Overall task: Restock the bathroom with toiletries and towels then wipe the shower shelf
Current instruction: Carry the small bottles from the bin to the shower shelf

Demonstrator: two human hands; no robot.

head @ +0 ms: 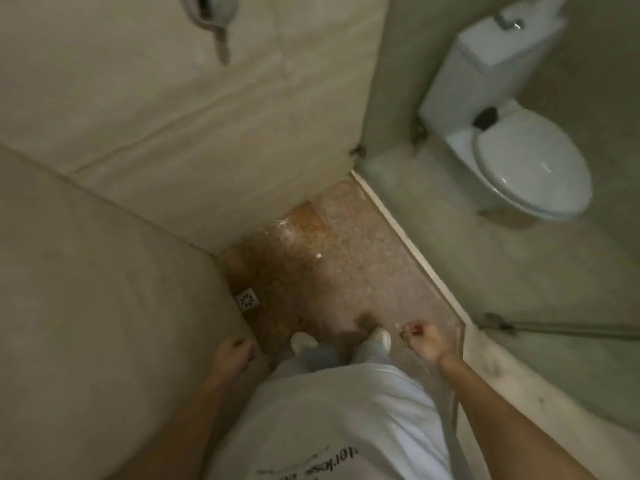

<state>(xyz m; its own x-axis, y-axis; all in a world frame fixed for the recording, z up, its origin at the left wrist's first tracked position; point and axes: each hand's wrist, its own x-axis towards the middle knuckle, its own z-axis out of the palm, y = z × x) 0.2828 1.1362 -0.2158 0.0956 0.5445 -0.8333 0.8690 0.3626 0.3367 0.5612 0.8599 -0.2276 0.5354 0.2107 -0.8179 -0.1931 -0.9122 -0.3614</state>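
Observation:
I look straight down inside a shower stall with a speckled brown floor (332, 271). My left hand (232, 353) hangs low beside the left wall, fingers curled, with nothing visible in it. My right hand (427, 341) hangs near the glass panel's edge, fingers loosely bent and pinched together; I cannot tell whether something small is between them. No towels, toiletries or shower shelf show in this view. The frame is blurred by motion.
A square metal drain (247, 299) sits in the floor by the left wall. A glass partition (408, 244) closes the right side, with a white toilet (526, 168) beyond it. A shower fitting (211, 15) hangs on the beige tiled wall.

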